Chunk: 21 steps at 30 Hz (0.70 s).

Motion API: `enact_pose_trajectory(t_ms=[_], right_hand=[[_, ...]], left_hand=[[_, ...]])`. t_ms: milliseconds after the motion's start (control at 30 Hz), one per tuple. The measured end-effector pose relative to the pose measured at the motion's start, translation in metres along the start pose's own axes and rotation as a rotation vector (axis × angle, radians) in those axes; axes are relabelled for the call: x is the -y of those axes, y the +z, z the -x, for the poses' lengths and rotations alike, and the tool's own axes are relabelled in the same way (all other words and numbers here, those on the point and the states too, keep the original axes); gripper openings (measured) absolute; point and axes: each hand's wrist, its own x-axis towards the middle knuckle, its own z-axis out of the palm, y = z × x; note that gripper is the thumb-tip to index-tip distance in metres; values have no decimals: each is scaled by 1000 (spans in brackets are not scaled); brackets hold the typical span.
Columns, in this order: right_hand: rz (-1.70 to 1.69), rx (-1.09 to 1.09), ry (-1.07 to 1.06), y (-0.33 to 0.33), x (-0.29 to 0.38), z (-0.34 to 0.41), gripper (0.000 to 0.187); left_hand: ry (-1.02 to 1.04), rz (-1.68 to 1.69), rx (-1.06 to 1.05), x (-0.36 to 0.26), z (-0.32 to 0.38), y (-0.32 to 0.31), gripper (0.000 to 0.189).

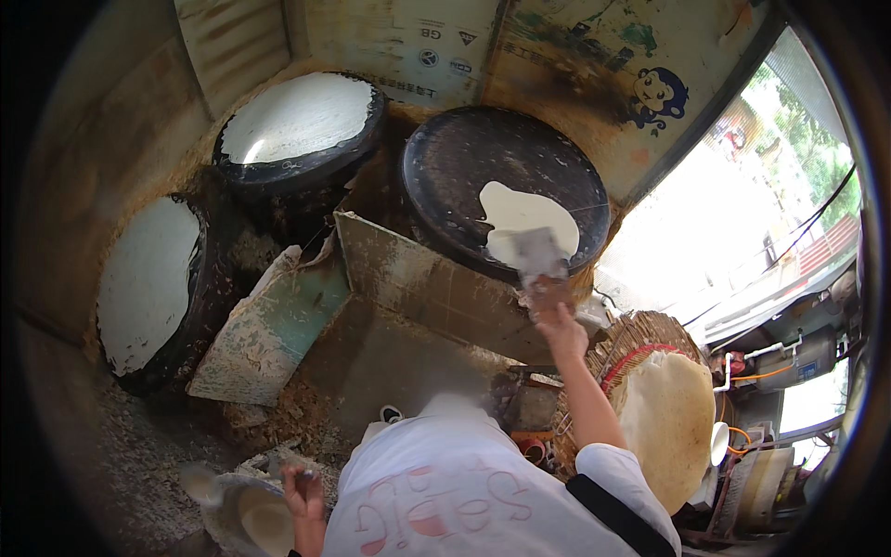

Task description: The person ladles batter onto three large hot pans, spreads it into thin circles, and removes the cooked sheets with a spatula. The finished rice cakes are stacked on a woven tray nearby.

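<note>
My right hand [565, 335] grips a flat scraper [541, 261], blurred, whose broad end is at the lower edge of a pool of pale batter [532, 216]. This batter lies on the right part of a round black griddle [480, 153]. Low in the view, my left hand [304, 491] is beside a bucket of batter [264, 519]; its fingers are curled around what looks like the handle of a ladle [202, 484], though blur hides the grip. White sheets of batter cover two more griddles, one at the back left [299, 118] and one at the far left [150, 285].
A stack of round flatbreads [668, 425] with a red band stands on a woven mat at my right. Upright boards [431, 278] edge the griddles. Scraps litter the floor [139, 452] at left. Stained wall panels rise behind; machinery and pipes fill the far right.
</note>
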Motion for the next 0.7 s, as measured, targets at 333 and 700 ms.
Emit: enact_pose_trajectory(t_ms=[333, 700], right_hand=[[-352, 51, -197, 33, 23, -24, 62], [-211, 4, 235, -18, -21, -59, 62]], left_hand=[[-445, -641, -619, 7, 46, -156, 23], [-819, -1941, 48, -4, -34, -132, 27]])
